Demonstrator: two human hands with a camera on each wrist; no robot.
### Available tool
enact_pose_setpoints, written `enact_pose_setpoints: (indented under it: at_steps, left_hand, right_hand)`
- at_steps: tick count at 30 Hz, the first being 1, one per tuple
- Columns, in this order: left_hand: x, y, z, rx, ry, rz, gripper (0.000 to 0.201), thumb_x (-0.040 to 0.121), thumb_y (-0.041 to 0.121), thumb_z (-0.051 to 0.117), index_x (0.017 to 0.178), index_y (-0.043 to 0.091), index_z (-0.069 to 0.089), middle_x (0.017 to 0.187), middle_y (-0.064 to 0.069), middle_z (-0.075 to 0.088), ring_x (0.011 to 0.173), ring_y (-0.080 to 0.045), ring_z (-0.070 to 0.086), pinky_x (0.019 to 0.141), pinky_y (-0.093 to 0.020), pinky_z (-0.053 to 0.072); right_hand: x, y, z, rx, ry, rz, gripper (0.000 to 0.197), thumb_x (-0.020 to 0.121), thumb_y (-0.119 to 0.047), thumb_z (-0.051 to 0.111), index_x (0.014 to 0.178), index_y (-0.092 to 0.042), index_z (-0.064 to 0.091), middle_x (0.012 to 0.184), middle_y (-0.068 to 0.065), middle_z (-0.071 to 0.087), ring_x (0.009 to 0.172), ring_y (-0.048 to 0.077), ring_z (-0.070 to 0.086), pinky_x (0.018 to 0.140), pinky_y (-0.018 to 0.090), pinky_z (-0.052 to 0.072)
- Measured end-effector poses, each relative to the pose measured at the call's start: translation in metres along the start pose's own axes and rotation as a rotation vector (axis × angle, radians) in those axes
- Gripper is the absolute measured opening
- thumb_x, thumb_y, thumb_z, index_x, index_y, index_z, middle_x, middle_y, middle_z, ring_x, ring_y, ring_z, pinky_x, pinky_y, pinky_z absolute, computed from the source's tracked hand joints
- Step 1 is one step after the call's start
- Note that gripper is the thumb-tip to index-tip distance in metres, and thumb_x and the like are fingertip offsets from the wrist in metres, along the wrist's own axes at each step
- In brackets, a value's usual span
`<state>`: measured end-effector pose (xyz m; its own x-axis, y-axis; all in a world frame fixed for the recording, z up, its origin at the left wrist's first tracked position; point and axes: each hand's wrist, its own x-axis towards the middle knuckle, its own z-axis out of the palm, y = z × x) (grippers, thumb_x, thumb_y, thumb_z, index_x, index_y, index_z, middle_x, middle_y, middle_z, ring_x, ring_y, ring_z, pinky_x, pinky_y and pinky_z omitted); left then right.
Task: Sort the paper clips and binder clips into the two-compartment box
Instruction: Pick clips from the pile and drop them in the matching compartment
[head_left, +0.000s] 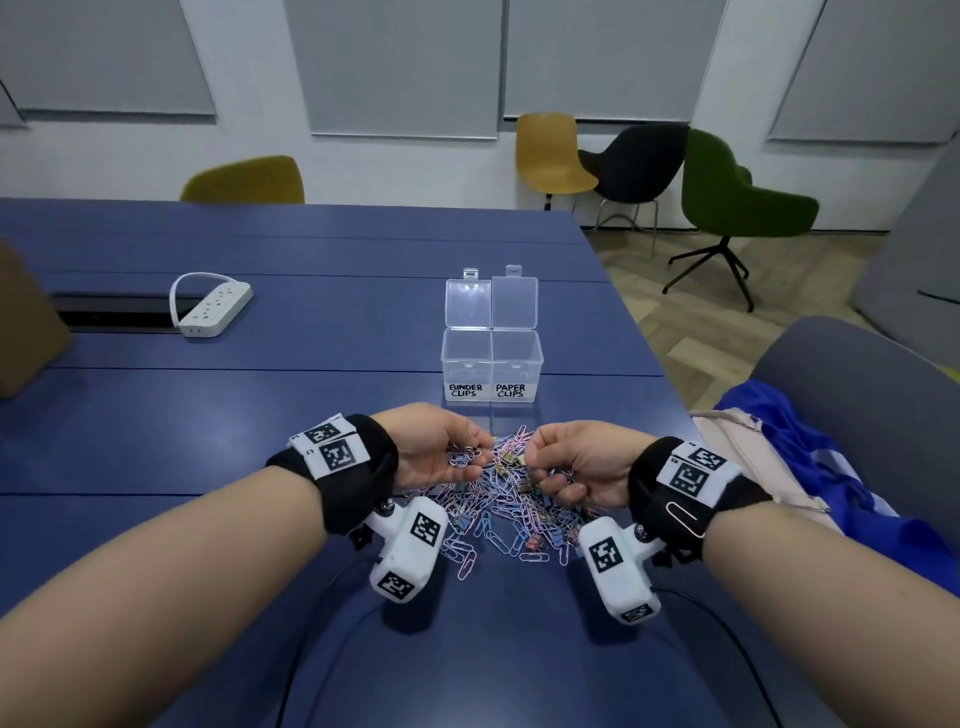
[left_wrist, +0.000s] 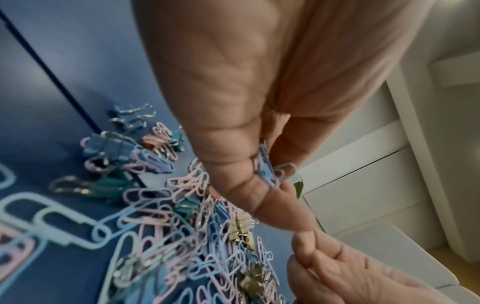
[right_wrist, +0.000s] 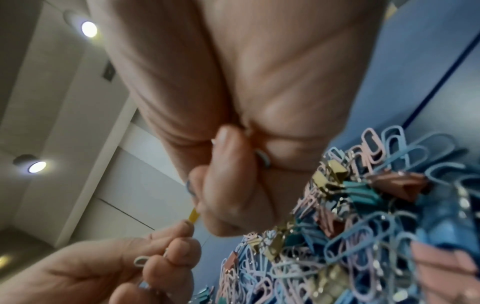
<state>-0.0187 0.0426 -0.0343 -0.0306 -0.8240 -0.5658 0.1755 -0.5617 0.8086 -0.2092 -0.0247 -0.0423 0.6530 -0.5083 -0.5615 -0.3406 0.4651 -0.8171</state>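
While sorting is barely begun, hovering over the pile (head_left: 511, 499) on the table (head_left: 311, 415) — both hands. Left hand (head_left: 439, 447) curled round a bunch of paper clips (left_wrist: 267, 166), blue ones pinched between thumb and fingers. Right hand (head_left: 576, 465) clenched too, a small gold binder clip (right_wrist: 194, 215) nipped at the fingertips, a blue clip tucked in the palm. Gathering by kind, probably, to save trips. Box (head_left: 492, 358) just beyond the pile, 2 lids up, 2 compartments labelled — binder clips left, paper clips right — and apparently empty, so within easy reach for dropping. Pile far too tangled to count: dozens of paper clips, far fewer binder clips.
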Motion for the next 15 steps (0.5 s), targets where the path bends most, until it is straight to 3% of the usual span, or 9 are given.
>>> enact_pose_setpoints:
  at_steps: [3, 6, 10, 12, 15]
  left_hand:
    - [0.000, 0.018, 0.003, -0.028, -0.040, -0.037, 0.013, 0.093, -0.002, 0.044, 0.096, -0.006, 0.056, 0.084, -0.016, 0.057, 0.068, -0.021, 0.059, 0.060, -0.026, 0.059]
    - [0.005, 0.052, 0.004, -0.078, -0.072, -0.027, 0.030, 0.100, 0.015, 0.036, 0.096, -0.007, 0.056, 0.086, -0.018, 0.056, 0.073, -0.023, 0.059, 0.064, -0.029, 0.059]
    - [0.027, 0.100, 0.009, -0.142, 0.047, 0.109, 0.045, 0.102, 0.035, 0.033, 0.104, -0.005, 0.053, 0.092, -0.018, 0.052, 0.082, -0.026, 0.058, 0.071, -0.031, 0.058]
    - [0.043, 0.113, 0.014, -0.160, 0.126, 0.197, 0.048, 0.100, 0.042, 0.035, 0.095, -0.002, 0.053, 0.091, -0.016, 0.050, 0.078, -0.026, 0.056, 0.075, -0.032, 0.055]
    - [0.064, 0.115, 0.021, -0.123, 0.188, 0.227, 0.056, 0.096, 0.053, 0.036, 0.086, 0.001, 0.054, 0.084, -0.012, 0.049, 0.067, -0.021, 0.048, 0.065, -0.028, 0.045]
  right_hand:
    - [0.002, -0.007, -0.006, -0.073, -0.013, 0.024, 0.019, 0.095, 0.005, 0.042, 0.085, -0.003, 0.056, 0.062, 0.007, 0.045, 0.040, 0.007, 0.038, 0.031, 0.013, 0.023]
    - [0.003, -0.021, -0.015, -0.131, 0.001, 0.069, 0.019, 0.094, 0.003, 0.043, 0.081, -0.001, 0.056, 0.063, 0.007, 0.054, 0.043, 0.008, 0.044, 0.032, 0.013, 0.027]
    - [0.009, -0.053, -0.031, -0.106, 0.093, 0.102, 0.022, 0.095, 0.001, 0.039, 0.075, -0.002, 0.050, 0.055, 0.006, 0.047, 0.039, 0.009, 0.041, 0.031, 0.013, 0.028]
    - [0.016, -0.072, -0.038, -0.084, 0.175, 0.059, 0.027, 0.096, -0.002, 0.036, 0.073, -0.003, 0.048, 0.050, 0.004, 0.044, 0.036, 0.008, 0.038, 0.030, 0.014, 0.027]
    - [0.029, -0.100, -0.042, -0.014, 0.279, -0.079, 0.031, 0.098, -0.006, 0.032, 0.070, -0.006, 0.045, 0.060, 0.005, 0.039, 0.042, 0.009, 0.035, 0.030, 0.014, 0.024]
